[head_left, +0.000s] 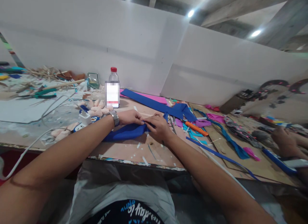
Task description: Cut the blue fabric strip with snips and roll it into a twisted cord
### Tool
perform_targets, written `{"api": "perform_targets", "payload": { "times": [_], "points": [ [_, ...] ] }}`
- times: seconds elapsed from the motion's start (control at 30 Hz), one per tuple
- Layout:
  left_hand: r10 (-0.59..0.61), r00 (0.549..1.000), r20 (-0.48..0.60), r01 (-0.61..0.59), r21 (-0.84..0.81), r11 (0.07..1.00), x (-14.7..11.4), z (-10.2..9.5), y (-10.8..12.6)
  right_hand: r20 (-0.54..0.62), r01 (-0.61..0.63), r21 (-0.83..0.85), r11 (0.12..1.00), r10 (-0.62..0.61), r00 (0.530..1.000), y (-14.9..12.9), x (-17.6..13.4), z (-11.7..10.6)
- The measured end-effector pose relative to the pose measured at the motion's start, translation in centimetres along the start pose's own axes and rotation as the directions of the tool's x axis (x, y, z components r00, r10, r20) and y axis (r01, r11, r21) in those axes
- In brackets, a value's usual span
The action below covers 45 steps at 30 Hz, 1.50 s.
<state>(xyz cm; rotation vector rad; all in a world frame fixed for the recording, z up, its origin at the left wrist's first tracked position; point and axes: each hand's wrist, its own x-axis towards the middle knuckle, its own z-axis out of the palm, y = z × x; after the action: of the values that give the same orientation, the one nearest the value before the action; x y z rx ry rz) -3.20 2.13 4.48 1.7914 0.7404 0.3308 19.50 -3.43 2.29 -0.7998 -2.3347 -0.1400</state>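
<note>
A piece of blue fabric (pixel 127 132) lies on the table under my hands, gathered at its right end. My left hand (pixel 132 117), with a metal watch at the wrist, pinches that end from the left. From the right, my right hand (pixel 158 126) closes on the same spot, its fingertips against those of the left. Whether anything small sits between the fingertips is too blurred to tell. Just behind, a long blue fabric strip (pixel 149 102) rests on a pink piece (pixel 156 98).
A red-capped bottle (pixel 114 70) stands behind a lit phone (pixel 112 94). An orange utility knife (pixel 196 128) lies among scraps at right. Green-handled pliers (pixel 45 93) and sticks lie left. A white cable (pixel 31 150) crosses the table edge. Another person's hand (pixel 284 139) is far right.
</note>
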Motion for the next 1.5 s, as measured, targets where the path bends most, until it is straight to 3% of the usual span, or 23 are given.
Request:
{"api": "perform_targets", "payload": {
  "times": [0.1,0.33,0.53,0.8,0.93,1.13,1.23,1.5],
  "points": [
    [-0.021,1.000,-0.010,0.021,0.014,1.000,-0.1,-0.1,-0.1,0.003,0.039,-0.002,0.999,-0.039,0.999,0.1,-0.1,0.1],
    [-0.060,0.994,0.089,0.063,-0.031,0.998,-0.4,-1.0,0.1,-0.026,0.064,-0.040,0.997,-0.065,0.998,0.7,-0.2,0.3],
    [-0.082,0.985,0.155,0.091,-0.053,0.994,-0.3,-1.1,-0.1,-0.024,0.015,-0.027,1.000,-0.016,1.000,0.6,-0.2,0.4],
    [-0.087,0.992,0.096,0.079,0.083,0.993,-0.3,-0.9,0.3,-0.030,0.053,-0.003,0.999,-0.053,0.998,0.4,-0.1,0.3],
    [-0.032,0.999,0.026,0.027,0.176,0.984,-0.2,-0.8,0.2,-0.026,0.062,-0.022,0.998,-0.063,0.998,0.3,-0.2,0.3],
    [0.034,0.999,0.031,-0.040,0.231,0.972,-0.3,-0.8,0.0,-0.060,0.095,-0.049,0.994,-0.098,0.993,0.3,-0.1,0.4],
    [0.075,0.997,0.013,-0.075,0.340,0.938,-0.3,-1.0,0.1,-0.067,0.048,-0.032,0.998,-0.050,0.997,0.1,0.0,0.5],
    [0.043,0.999,0.025,-0.049,0.496,0.867,-0.7,-0.8,1.0,-0.058,-0.152,-0.008,0.988,0.151,0.987,0.3,-0.1,0.7]
  ]
}}
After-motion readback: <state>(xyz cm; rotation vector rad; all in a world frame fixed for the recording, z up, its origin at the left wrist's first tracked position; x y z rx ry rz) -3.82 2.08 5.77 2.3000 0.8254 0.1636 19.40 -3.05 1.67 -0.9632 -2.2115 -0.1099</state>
